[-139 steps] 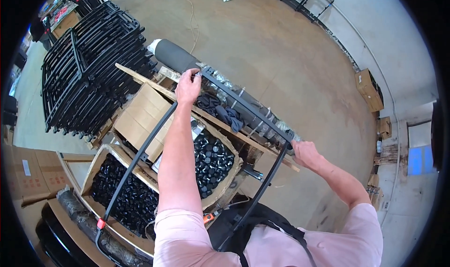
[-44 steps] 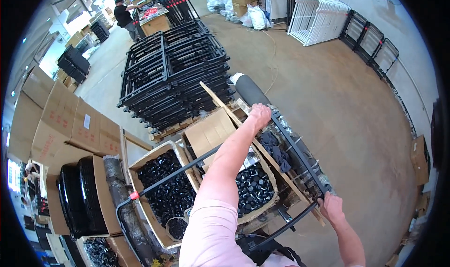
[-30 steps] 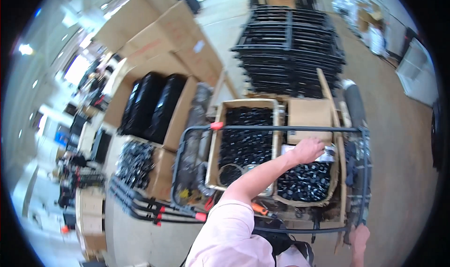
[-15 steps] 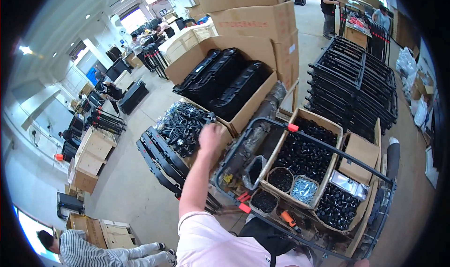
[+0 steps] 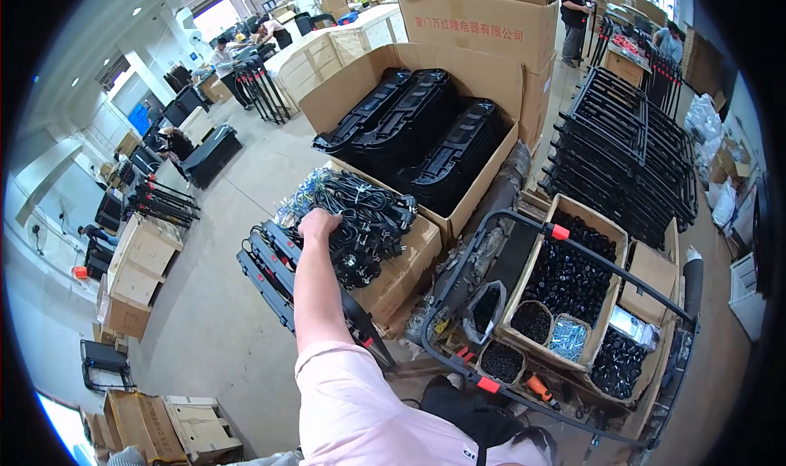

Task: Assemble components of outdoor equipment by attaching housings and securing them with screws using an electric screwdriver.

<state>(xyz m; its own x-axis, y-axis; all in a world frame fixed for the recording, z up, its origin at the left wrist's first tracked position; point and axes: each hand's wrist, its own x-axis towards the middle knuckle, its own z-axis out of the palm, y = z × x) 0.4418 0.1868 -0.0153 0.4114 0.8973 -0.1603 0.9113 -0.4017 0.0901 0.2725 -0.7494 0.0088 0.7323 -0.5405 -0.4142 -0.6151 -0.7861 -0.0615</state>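
Note:
My left arm stretches forward, and my left hand is at the near left part of a heap of black power cables. Its fingers are curled closed among the cables, seemingly round one; the fingertips are partly hidden. Plugs and coiled leads make up the heap, with pale and bluish wire ends at its far left. The heap lies on top of a cardboard box. Beside it on the left stand several black folded frame parts with red bits. My right hand is outside the view.
Behind the cables, an open carton holds black moulded shells. To the right, a black tubular frame with red clips crosses trays of black parts and silver screws. An orange-handled tool lies near. Black frames are stacked beyond; people work farther off.
My left hand has moved left, from the right side of the cable heap to its near left part. The view has shifted, and my right hand, at the lower right edge before, has left it.

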